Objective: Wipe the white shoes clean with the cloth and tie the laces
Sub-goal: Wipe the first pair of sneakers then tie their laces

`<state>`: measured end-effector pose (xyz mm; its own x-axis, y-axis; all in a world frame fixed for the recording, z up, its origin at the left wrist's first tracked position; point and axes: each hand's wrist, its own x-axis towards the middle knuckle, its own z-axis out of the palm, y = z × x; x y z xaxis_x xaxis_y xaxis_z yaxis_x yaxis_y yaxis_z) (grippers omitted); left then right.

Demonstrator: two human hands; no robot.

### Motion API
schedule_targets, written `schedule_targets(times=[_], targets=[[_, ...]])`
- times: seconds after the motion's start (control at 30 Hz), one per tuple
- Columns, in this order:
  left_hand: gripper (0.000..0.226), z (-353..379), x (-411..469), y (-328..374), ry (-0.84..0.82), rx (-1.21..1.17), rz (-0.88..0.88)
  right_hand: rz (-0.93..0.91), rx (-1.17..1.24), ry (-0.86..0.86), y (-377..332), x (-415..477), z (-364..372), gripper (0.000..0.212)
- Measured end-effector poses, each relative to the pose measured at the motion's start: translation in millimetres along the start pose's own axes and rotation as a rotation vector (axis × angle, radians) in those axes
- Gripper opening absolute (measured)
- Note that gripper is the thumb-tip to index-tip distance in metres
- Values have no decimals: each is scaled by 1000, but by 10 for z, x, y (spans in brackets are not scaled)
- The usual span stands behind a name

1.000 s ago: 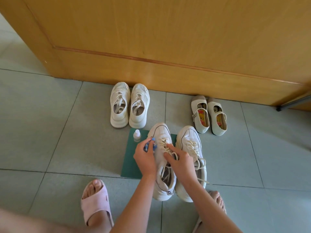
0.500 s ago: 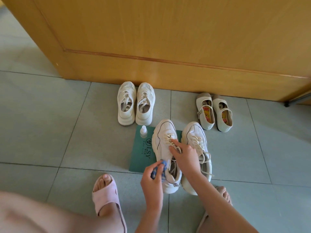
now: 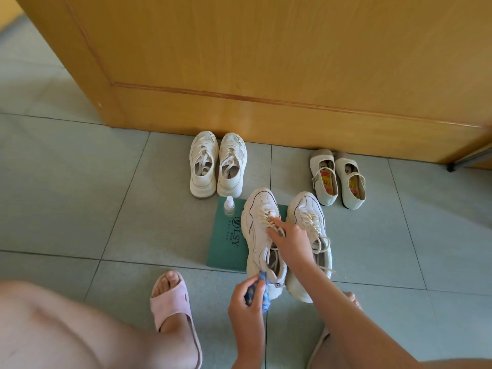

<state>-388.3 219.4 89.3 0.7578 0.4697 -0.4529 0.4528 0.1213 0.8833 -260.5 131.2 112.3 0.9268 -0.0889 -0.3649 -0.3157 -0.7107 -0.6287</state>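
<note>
L hand [image 3: 246, 295] holds a small blue cloth [image 3: 257, 292] at the heel of the big white lace-up shoe [image 3: 259, 235]. R hand [image 3: 291, 242] rests on its laces, fingers bent.
</note>
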Motion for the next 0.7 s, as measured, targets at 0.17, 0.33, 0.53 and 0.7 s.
schedule_targets(times=[0.17,0.33,0.53,0.7], targets=[[11,-99,-34,-23,-95,51,23,23,28,8,-32,-28,-6,41],[6,-246,194,34,26,57,-4,71,55,114,-96,-57,36,39],[14,-265,847,221,10,102,27,87,6,145,-176,-48,49,35],[24,-168,1239,265,-126,273,49,57,62,108,-144,-65,-22,37]])
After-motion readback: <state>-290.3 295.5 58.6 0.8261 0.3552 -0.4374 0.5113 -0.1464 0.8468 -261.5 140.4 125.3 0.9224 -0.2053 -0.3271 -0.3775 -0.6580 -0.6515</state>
